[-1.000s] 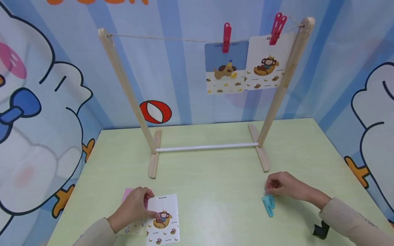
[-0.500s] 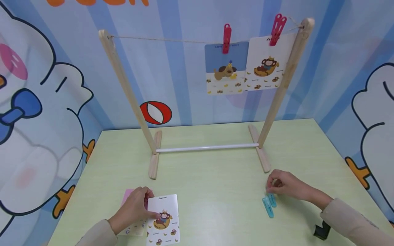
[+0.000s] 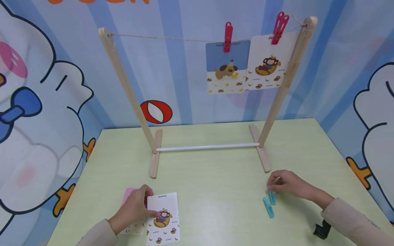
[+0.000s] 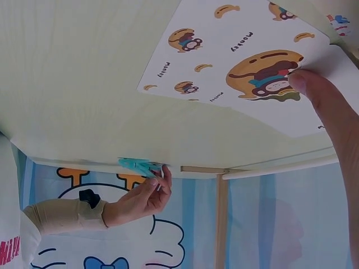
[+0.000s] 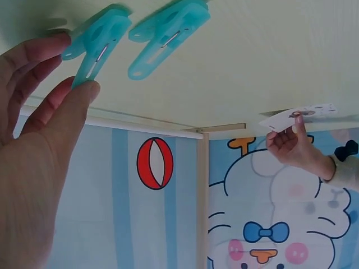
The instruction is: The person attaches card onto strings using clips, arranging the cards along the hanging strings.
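In the head view my left hand (image 3: 133, 208) holds a white monkey card (image 3: 167, 202), thumb on its printed face and fingers behind its edge. A pink card (image 3: 128, 194) lies partly hidden under that hand. Over at the right, my right hand (image 3: 286, 183) pinches the handle end of a teal clothespin (image 5: 104, 45) between thumb and fingers, low over the table. A second teal clothespin (image 5: 171, 39) lies beside it, apart from the fingers. On the string (image 3: 166, 38) hang a dog card (image 3: 226, 80) and another monkey card (image 3: 267, 77), each under a red clothespin (image 3: 228, 37).
A wooden rack stands at the back, with a left post (image 3: 127, 89), a right post (image 3: 284, 85) and a white rod (image 3: 209, 147) joining its feet. Behind the table (image 3: 212, 191) is a cartoon-printed wall. A black object (image 3: 322, 229) sits by the right sleeve.
The two teal clothespins lay close together and now sit slightly apart, the pinched one turned and shifted right with my right hand. My left hand and its card stay almost still.
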`<state>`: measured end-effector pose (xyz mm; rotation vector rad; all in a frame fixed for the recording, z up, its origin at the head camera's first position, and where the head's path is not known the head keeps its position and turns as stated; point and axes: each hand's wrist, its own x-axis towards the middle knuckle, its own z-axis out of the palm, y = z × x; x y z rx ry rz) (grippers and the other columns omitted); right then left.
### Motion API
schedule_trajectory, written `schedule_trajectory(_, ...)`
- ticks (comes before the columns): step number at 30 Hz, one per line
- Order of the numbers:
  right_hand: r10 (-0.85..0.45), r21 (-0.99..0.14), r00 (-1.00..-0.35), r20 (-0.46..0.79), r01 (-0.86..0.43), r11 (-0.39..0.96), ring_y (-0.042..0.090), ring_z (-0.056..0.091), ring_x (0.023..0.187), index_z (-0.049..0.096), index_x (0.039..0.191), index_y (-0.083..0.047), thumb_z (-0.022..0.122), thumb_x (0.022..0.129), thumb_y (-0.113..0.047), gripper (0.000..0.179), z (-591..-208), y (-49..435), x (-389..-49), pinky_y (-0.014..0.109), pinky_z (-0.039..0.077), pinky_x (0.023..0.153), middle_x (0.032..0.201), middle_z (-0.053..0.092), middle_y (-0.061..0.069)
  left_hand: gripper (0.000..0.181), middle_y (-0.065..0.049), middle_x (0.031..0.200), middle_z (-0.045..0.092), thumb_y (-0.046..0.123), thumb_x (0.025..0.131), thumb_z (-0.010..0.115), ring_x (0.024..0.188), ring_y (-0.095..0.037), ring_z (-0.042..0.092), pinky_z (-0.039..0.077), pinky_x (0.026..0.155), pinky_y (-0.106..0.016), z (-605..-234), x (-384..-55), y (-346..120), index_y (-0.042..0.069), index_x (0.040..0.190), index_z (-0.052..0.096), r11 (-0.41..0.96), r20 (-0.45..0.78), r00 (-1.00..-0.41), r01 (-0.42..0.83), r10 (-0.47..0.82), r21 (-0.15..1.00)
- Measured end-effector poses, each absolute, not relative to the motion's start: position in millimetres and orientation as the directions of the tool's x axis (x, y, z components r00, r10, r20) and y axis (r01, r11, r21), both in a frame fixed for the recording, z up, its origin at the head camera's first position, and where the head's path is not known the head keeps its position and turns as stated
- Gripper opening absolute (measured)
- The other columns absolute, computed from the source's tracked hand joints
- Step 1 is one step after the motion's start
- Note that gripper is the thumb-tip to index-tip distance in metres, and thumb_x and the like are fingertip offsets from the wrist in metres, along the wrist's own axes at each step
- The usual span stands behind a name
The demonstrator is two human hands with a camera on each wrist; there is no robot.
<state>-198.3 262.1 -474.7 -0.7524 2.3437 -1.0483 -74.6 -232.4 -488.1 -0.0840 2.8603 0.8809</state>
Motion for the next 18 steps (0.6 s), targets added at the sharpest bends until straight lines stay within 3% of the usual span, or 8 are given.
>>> schedule_trajectory(8,-0.619,-0.762,-0.76,-0.198,-0.277,0.585,0.009,0.049,0.064,0.062,0.083,-0.006,0.066,0.085,-0.018,0.013,-474.6,262.5,-199.7,0.021,0.042,0.055,0.074,0.06,0.001,0.066,0.001,0.073,0.049,0.03,0.048,0.091,0.067,-0.012,0.044,0.039,0.056,-0.023,-487.5,-74.0,-231.3,0.009,0.097,0.05,0.824,-0.163,-0.986,-0.112,-0.025,0.555)
schedule_trajectory(18,-0.608,-0.809,-0.761,-0.224,-0.203,0.552,0.015,0.057,0.067,0.062,0.088,-0.002,0.067,0.084,-0.018,0.017,-472.3,265.0,-201.9,0.024,0.048,0.059,0.08,0.06,0.007,0.066,0.001,0.071,0.05,0.028,0.05,0.09,0.062,-0.011,0.046,0.041,0.054,-0.023,-489.4,-74.1,-233.8,0.011,0.099,0.05,0.805,-0.165,-0.986,-0.117,-0.024,0.582)
